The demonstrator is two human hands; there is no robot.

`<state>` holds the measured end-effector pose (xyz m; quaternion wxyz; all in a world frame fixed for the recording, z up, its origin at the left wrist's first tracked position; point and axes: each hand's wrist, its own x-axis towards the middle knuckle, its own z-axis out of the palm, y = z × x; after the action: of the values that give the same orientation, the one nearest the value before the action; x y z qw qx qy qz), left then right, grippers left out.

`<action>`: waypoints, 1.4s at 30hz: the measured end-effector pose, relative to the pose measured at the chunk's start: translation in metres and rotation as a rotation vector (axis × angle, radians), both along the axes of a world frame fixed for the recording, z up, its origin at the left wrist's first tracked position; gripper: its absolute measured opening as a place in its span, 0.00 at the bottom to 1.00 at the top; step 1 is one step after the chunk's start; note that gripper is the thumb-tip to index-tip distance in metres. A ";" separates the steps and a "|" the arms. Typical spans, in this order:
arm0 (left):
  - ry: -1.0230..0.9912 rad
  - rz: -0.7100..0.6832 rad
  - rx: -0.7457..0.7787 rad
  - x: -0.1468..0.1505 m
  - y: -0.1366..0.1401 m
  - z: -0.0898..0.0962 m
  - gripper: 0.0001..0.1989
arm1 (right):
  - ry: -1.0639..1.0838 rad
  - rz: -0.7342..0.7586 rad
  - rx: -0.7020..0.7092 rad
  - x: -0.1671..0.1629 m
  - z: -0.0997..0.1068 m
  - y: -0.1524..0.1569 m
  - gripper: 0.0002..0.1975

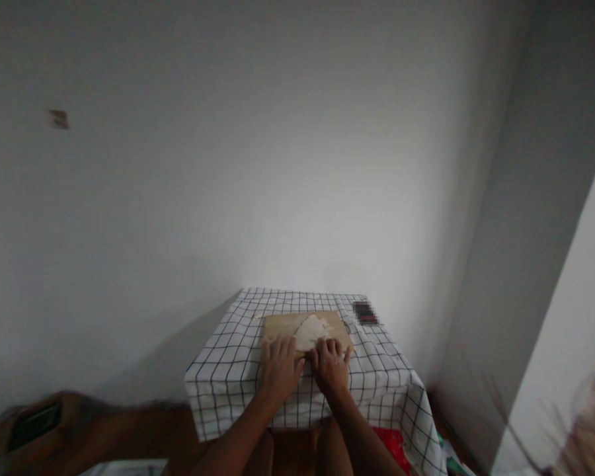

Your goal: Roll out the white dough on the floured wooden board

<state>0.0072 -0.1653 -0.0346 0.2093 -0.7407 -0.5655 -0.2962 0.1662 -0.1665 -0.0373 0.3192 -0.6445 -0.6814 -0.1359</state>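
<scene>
A pale, flattened piece of dough (311,332) with an uneven outline lies on a wooden board (280,323). My left hand (280,363) rests at the board's near left part, its fingers stretched forward beside the dough and its thumb pointing inward. At the dough's near right edge, my right hand (331,363) presses down with its fingers apart and slightly bent. A narrow dark band shows between the two thumbs; I cannot make out what it is. The undersides of both hands are hidden.
A black-and-white checked cloth (228,344) covers the table, which stands against a pale wall. A blurred-out dark item (365,313) lies at the back right. Below are a red bag-like thing (393,446) and, at far left, a box (37,426).
</scene>
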 end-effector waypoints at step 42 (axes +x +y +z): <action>-0.030 0.037 -0.204 0.014 0.128 0.032 0.19 | -0.022 0.018 -0.143 0.014 0.027 0.122 0.23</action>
<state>0.0213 -0.0374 -0.0030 0.1297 -0.7429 -0.6095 -0.2443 0.1799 -0.0450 -0.0106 0.2663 -0.6579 -0.6985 -0.0911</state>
